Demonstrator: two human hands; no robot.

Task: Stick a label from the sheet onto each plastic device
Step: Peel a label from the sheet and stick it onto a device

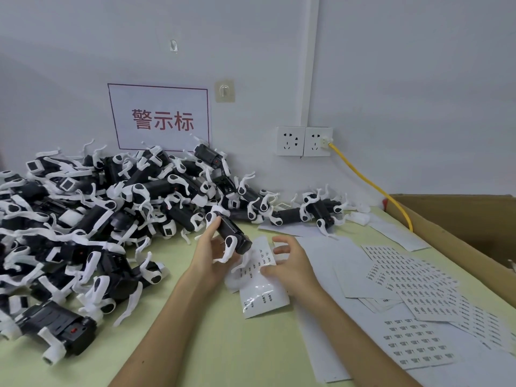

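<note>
Left hand [211,259]: fingers curled round one black-and-white plastic device [232,233], gripping it tilted above the table [212,339], thumb on its upper end.

Right hand [293,268]: half open, fingers loosely bent over the label sheet [265,298], thumb lying on the sheet. Cannot tell whether it pinches a label or the sheet.

Label sheet lies on the table under both hands, top edge curled up, just beside the held device.

Pile of devices [83,219] at left. More label sheets [413,291] spread at right, near a cardboard box [460,219].
</note>
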